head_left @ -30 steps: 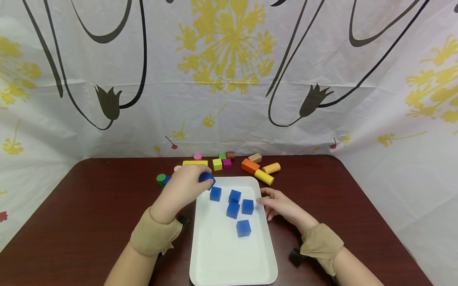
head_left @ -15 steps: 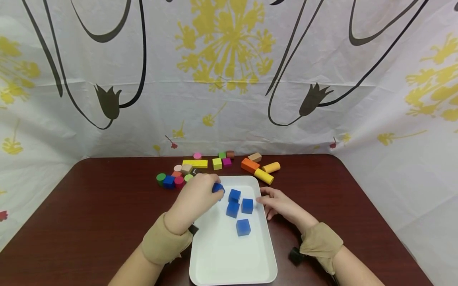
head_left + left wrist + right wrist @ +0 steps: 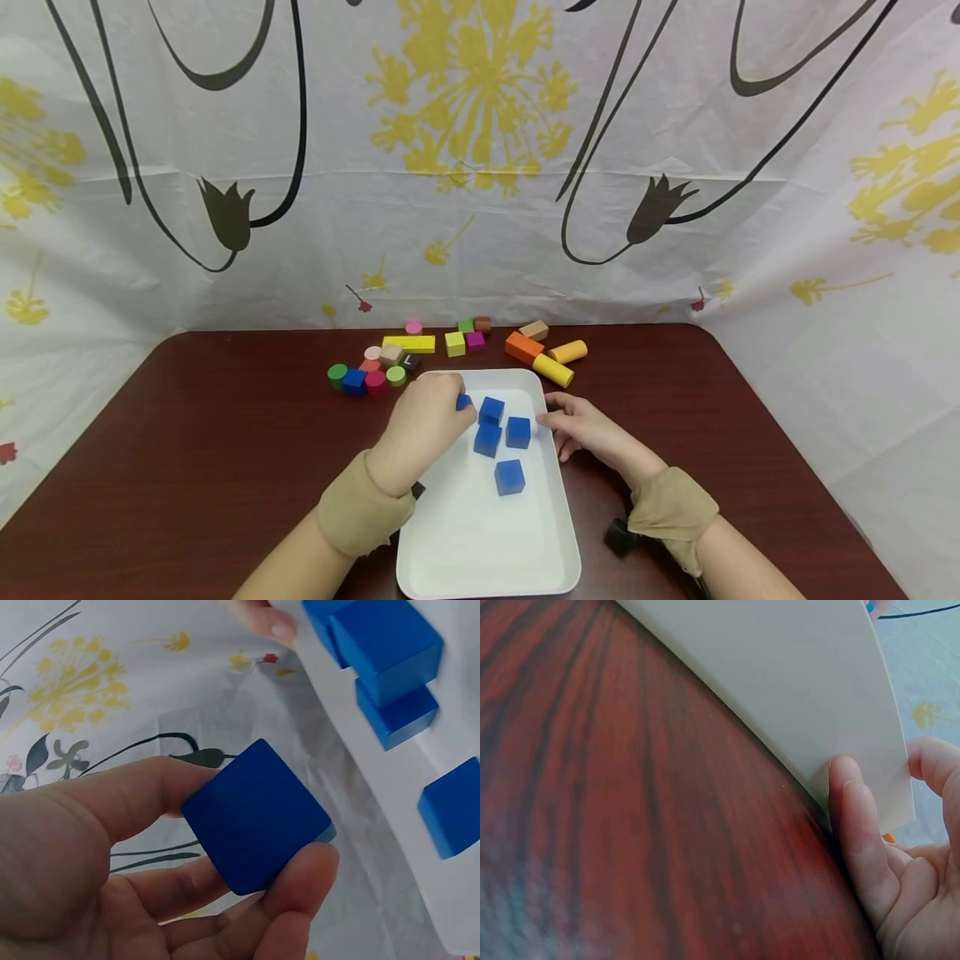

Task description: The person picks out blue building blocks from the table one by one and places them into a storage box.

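Observation:
My left hand pinches a blue cube between thumb and fingers at the far left corner of a white tray. In the head view my knuckles hide most of this cube. Farther right in the tray lie several other blue cubes, among them a front cube and one at the right. At the tray's right edge my right hand grips the side wall, one finger flat against its outer face and another fingertip at the rim.
Behind the tray stand a yellow bar, an orange block and yellow cylinders. Left of its far end is a cluster with a green cylinder and a blue block. A patterned cloth hangs behind the dark table.
My left hand has moved right and toward me, carrying a blue cube over the tray's far left corner. The cube lying there earlier is now hidden from the head view. My right hand stays put.

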{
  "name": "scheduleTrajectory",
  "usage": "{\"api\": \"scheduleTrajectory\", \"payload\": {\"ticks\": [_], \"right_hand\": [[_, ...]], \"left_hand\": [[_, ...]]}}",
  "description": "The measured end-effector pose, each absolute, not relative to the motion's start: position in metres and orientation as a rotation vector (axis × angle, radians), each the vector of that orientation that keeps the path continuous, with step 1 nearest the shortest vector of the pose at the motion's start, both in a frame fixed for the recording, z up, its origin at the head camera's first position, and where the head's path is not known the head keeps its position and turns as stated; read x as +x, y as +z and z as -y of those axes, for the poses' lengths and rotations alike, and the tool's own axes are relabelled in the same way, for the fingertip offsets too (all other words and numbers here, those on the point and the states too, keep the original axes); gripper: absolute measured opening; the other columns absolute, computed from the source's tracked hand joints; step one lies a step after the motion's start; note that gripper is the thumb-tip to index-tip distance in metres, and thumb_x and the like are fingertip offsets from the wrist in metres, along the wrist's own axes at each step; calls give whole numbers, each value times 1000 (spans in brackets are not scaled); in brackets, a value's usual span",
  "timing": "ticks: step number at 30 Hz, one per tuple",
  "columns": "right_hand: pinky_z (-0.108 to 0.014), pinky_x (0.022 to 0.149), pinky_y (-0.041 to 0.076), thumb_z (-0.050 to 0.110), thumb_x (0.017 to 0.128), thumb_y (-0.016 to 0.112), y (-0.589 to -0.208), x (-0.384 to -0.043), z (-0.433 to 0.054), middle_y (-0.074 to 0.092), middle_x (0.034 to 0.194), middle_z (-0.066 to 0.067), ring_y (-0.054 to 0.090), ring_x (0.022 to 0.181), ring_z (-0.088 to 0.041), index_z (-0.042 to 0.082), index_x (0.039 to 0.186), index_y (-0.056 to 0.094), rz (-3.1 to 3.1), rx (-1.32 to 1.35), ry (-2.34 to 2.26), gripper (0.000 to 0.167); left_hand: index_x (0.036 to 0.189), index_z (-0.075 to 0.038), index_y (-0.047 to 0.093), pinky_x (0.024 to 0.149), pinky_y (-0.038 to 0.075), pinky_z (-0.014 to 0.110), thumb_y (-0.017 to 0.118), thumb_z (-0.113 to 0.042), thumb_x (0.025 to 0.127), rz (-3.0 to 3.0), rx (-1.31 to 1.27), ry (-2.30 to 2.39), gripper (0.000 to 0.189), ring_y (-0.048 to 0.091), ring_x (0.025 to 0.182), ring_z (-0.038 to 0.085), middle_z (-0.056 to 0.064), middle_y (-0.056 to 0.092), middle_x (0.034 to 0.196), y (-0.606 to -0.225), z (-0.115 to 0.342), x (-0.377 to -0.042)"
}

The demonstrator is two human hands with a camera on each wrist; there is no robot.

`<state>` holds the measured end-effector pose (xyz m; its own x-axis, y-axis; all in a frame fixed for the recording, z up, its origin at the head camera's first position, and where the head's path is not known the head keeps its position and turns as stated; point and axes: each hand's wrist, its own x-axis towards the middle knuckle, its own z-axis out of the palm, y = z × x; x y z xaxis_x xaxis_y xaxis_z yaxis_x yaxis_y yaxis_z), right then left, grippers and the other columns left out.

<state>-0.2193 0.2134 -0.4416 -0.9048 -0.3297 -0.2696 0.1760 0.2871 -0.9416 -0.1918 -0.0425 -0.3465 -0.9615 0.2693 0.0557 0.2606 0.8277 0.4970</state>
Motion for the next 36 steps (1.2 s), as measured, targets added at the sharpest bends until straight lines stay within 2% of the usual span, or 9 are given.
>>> {"api": "scheduleTrajectory", "payload": {"ticks": [17, 26, 36], "right_hand": [[-27, 50, 52, 24, 95, 60, -440, -220, -215, 62, 75, -7, 54, 53, -14, -9, 145, 28, -2152, -145, -1638, 68], [-28, 50, 52, 25, 96, 59, -442, -220, -213, 63, 78, -6, 54, 53, -15, -10, 145, 27, -2143, -150, -1646, 68], [-27, 51, 52, 24, 94, 60, -440, -219, -213, 62, 74, -7, 56, 54, -16, -9, 143, 31, -2138, -140, -1643, 65]], "left_hand": [[95, -4, 69, 65, 51, 28, 75, -20, 85, -2929, 423, 838, 20, 55, 68, 16, 0, 59, 72, -358, 39, -201], [96, -2, 68, 71, 56, 32, 77, -21, 83, -2901, 386, 792, 24, 60, 69, 17, 3, 62, 75, -369, 35, -204], [94, -1, 68, 66, 54, 30, 78, -18, 82, -2874, 343, 737, 24, 57, 64, 16, 3, 59, 69, -378, 34, -210]]}}
